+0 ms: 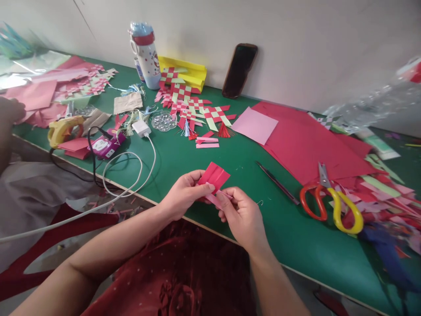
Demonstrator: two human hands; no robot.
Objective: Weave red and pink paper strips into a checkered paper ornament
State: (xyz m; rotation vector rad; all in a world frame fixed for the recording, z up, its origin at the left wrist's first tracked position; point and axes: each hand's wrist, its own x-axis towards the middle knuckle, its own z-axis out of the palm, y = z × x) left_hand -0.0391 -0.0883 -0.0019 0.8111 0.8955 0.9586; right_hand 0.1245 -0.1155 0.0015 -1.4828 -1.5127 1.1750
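Over the front edge of the green table, my left hand (189, 193) pinches a red paper piece (215, 174) with fold lines or strips across it. My right hand (241, 215) has thumb and fingers closed on a pink paper strip (215, 201), which meets the red piece at its lower edge. Whether the strip passes through the red paper is hidden by my fingers. Beyond my hands lie several short pink and red strips (207, 142). A dark pen-like tool (277, 182) rests to the right of my right hand.
Scissors (329, 197) with red and yellow handles lie right, by red sheets (305, 136) and paper scraps. Woven paper pieces (184, 96), a bottle (146, 57) and a phone (240, 70) stand or lie behind. A white cable (141, 169) loops left. Another person's hand (11, 109) is far left.
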